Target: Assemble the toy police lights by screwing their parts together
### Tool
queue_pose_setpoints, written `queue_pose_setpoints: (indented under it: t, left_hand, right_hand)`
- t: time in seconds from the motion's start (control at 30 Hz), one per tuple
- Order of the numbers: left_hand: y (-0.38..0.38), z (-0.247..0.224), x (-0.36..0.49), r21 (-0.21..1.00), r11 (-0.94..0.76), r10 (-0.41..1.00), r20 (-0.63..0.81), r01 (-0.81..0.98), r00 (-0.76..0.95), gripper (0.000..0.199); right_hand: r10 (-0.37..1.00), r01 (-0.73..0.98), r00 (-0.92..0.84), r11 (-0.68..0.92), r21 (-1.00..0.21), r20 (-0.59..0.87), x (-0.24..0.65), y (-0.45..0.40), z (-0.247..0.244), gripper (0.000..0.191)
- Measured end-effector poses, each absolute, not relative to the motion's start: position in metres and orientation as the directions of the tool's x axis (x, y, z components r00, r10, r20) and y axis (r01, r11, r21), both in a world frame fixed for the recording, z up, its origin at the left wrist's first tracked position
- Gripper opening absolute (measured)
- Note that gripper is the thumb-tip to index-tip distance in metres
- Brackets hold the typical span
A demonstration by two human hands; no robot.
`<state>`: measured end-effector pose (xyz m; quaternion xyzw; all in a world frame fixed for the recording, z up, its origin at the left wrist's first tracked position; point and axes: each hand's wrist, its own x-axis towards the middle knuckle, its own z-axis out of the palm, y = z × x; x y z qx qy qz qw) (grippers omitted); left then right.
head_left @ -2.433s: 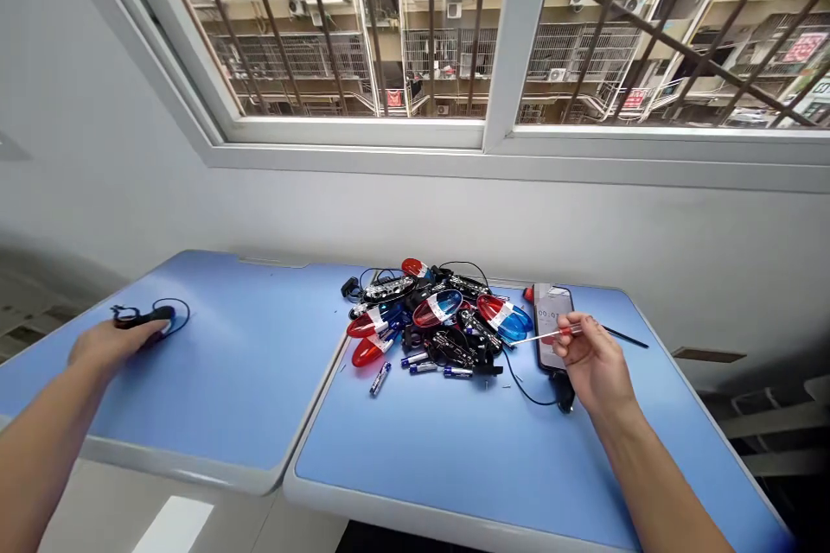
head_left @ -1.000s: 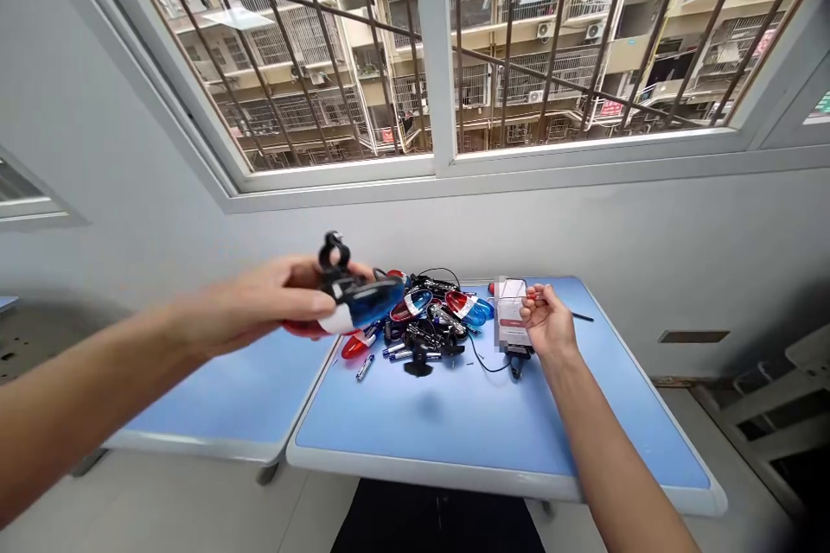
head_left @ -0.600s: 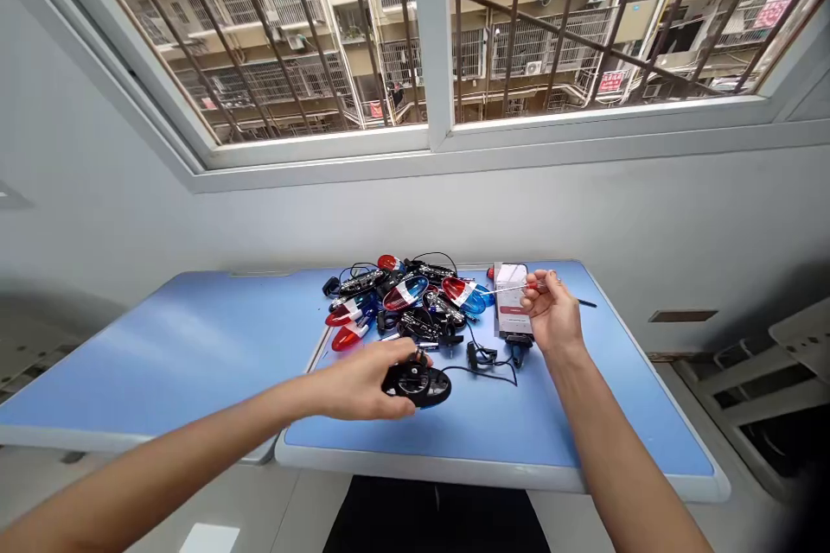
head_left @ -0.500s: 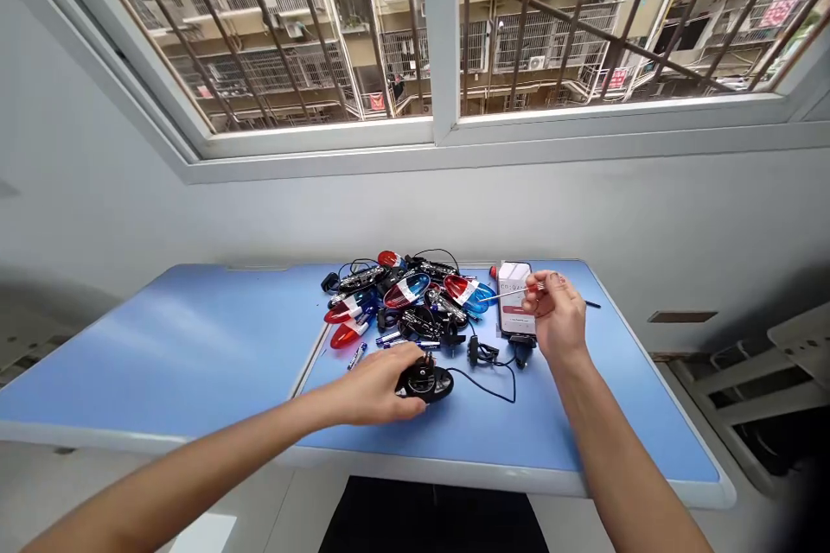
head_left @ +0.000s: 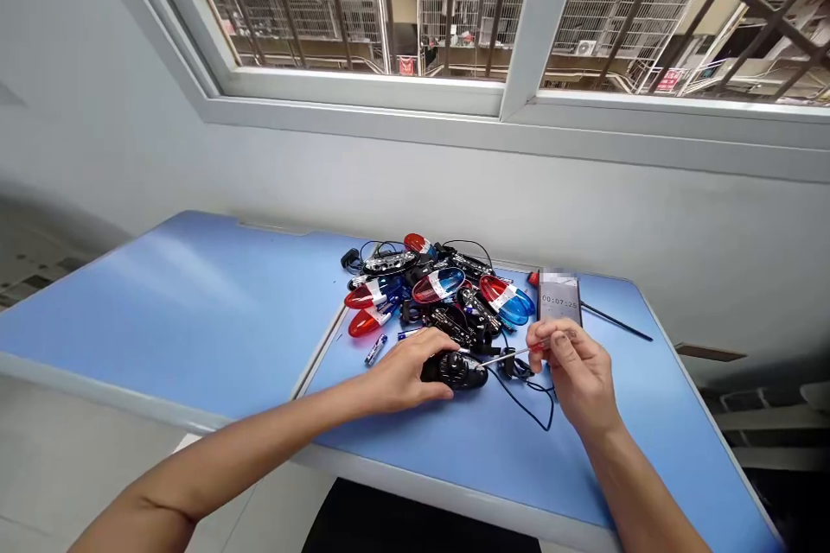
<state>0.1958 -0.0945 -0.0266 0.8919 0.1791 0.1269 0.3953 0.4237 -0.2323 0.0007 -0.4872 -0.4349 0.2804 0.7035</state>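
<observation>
My left hand (head_left: 411,370) grips the left end of a black oval device (head_left: 457,370) that lies on the blue table. A thin black cable (head_left: 528,409) loops out to the device's right. In my right hand (head_left: 577,363) is a screwdriver (head_left: 509,355) with a red handle, held between thumb and fingers. Its metal shaft points left, and the tip meets the right part of the black device. Just behind lies a pile of red and blue light covers (head_left: 439,285) and black circuit parts (head_left: 391,263).
A phone (head_left: 558,296) showing a timer lies behind my right hand, with a black stick (head_left: 616,322) beside it. A battery (head_left: 375,350) rests left of the device. The blue table (head_left: 194,311) reaches the wall under a barred window.
My right hand has brought the screwdriver down and toward the black device, so its tip now meets it. The camera view has shifted, and the phone screen now shows a timer.
</observation>
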Motion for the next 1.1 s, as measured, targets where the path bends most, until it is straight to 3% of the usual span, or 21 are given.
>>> queue_pose_setpoints:
  t: [0.2, 0.33, 0.53, 0.7, 0.87, 1.1]
  left_hand:
    - [-0.093, -0.036, 0.191, 0.73, -0.653, 0.418, 0.126, 0.201, 0.9, 0.056]
    - [-0.094, -0.04, 0.19, 0.731, -0.63, 0.486, 0.108, 0.262, 0.867, 0.061]
    - [-0.096, -0.042, 0.189, 0.726, -0.674, 0.456, 0.267, 0.133, 0.849, 0.046]
    - [-0.099, -0.044, 0.188, 0.607, -0.781, 0.435, 0.364, 0.145, 0.824, 0.059]
    - [-0.098, -0.048, 0.19, 0.528, -0.83, 0.412, 0.365, 0.179, 0.835, 0.05]
    - [-0.097, -0.05, 0.19, 0.405, -0.886, 0.399, 0.42, 0.225, 0.815, 0.062]
  right_hand:
    - [0.774, 0.164, 0.427, 0.442, -0.882, 0.467, 0.411, -0.24, 0.004, 0.019]
    - [0.755, 0.367, 0.266, 0.497, -0.787, 0.6, 0.397, -0.244, 0.011, 0.012]
    - [0.747, 0.648, -0.004, 0.508, -0.568, 0.664, 0.385, -0.239, 0.028, 0.031]
    - [0.694, 0.707, -0.128, 0.565, -0.425, 0.708, 0.379, -0.235, 0.034, 0.038]
    - [0.725, 0.748, -0.104, 0.508, -0.427, 0.68, 0.374, -0.233, 0.035, 0.035]
    - [0.807, 0.831, -0.002, 0.33, -0.448, 0.59, 0.375, -0.233, 0.041, 0.025]
